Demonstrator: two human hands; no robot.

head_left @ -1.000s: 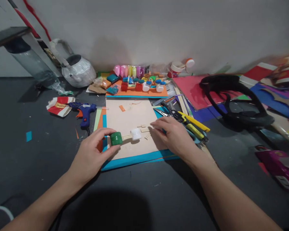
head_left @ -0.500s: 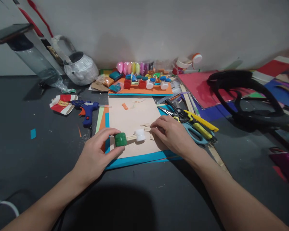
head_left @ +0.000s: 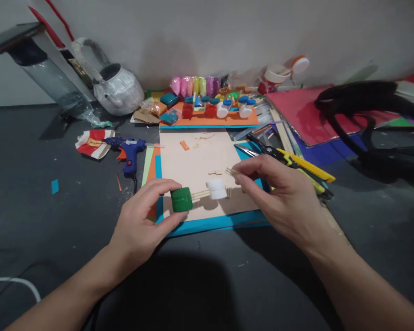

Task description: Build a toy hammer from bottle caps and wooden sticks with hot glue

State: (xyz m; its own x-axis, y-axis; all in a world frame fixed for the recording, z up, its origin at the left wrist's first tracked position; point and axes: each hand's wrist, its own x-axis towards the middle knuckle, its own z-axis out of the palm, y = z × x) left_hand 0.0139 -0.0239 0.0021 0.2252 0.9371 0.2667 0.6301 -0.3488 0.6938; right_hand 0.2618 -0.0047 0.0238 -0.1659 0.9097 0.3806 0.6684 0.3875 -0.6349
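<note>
My left hand [head_left: 148,207] grips a green bottle cap piece [head_left: 181,199] between thumb and fingers. Thin wooden sticks [head_left: 200,194] join it to a white cap piece [head_left: 216,189], which hangs over the pale board [head_left: 182,163]. Just right of the white piece, my right hand [head_left: 279,197] pinches a few short thin sticks [head_left: 230,171] at its fingertips, lifted off the board. More short sticks [head_left: 215,173] lie on the board between the hands, and others are partly hidden behind the white piece.
A blue glue gun [head_left: 131,154] lies to the left, beside a red and white paper piece [head_left: 94,143]. Scissors and a yellow cutter [head_left: 305,164] are at the right. Behind stand small cap-wheeled models [head_left: 217,108], a metal kettle [head_left: 119,89] and a paper cup [head_left: 274,79].
My right hand has risen from the board with short sticks in its fingertips. The joined green and white pieces stay in my left hand and are raised slightly. The view has shifted a little.
</note>
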